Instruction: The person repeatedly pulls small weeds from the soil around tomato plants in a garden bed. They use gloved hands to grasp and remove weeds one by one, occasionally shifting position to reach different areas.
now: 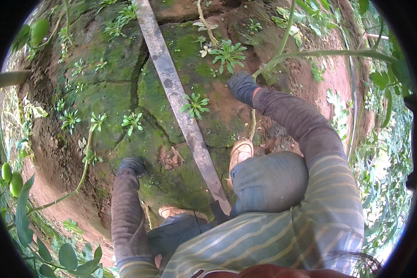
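Note:
My right hand (242,86), in a dark glove with an orange cuff edge, is curled closed low over the soil. It is beside a leafy green weed (228,56) and the base of a thick plant stem (275,61); whatever its fingers hold is hidden. My left hand (132,166), gloved in dark grey, is down at the mossy ground (111,99). Its fingers are hidden from above, so their pose does not show. Small weeds grow near it, among them a rosette (132,122) just beyond the hand.
A long flat strip (171,88) runs lengthwise over the cracked bed, with a weed (196,105) against its edge. Vine stems (81,180) and green fruits (15,184) stand at the left. Foliage and a thin pipe (354,92) line the right. My shoes (241,152) are close by.

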### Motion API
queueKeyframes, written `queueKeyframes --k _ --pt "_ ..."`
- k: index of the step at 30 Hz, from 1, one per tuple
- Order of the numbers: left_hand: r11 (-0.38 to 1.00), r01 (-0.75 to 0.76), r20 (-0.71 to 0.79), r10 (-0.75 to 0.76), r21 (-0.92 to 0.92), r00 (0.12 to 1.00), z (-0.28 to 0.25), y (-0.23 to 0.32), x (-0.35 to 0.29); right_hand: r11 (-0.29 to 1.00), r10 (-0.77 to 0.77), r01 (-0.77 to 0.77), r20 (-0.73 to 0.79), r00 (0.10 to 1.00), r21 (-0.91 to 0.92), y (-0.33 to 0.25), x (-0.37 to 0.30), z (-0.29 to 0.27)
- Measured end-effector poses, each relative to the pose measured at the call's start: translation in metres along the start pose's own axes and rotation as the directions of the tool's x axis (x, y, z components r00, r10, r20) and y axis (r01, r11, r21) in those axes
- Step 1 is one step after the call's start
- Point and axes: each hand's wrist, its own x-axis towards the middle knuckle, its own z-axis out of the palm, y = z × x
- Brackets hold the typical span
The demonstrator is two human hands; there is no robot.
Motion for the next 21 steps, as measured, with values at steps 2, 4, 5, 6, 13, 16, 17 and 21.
queueKeyframes --k 2,4,5,6,13,16,17,21 --pt "1.000 0.022 -0.018 -0.022 0.006 1.000 -0.001 0.002 -0.004 0.999 -0.011 0.009 0.034 0.999 0.036 0.003 0.005 0.011" --pt "1.000 0.021 -0.022 -0.020 0.024 1.000 -0.004 0.004 -0.009 0.999 -0.043 0.042 0.059 0.997 0.011 0.005 0.007 0.014" --pt "0.999 0.022 -0.035 -0.021 0.028 0.999 -0.005 0.005 -0.012 0.999 -0.051 0.051 0.036 0.998 0.006 0.005 0.008 0.014" --pt "0.999 0.026 -0.052 -0.024 0.037 0.998 -0.005 0.006 -0.014 0.999 -0.051 0.051 0.050 0.997 0.001 0.006 0.009 0.011" --pt "0.996 0.023 0.068 -0.017 -0.090 0.998 -0.007 0.004 -0.012 0.975 -0.205 0.221 -0.444 0.872 -0.015 0.013 0.043 -0.012" --pt "0.995 0.074 -0.044 -0.077 -0.068 0.996 0.000 0.002 -0.006 0.999 0.028 -0.034 -0.254 0.967 -0.020 0.029 0.067 -0.011" --pt "0.997 0.059 -0.041 -0.061 -0.040 0.997 0.001 0.001 -0.004 0.991 0.126 -0.131 -0.175 0.976 -0.017 0.035 0.074 -0.009" --pt "0.997 0.067 0.067 -0.065 -0.026 0.996 -0.002 0.002 -0.003 0.968 0.238 -0.227 -0.103 0.966 0.107 0.054 0.082 0.002"
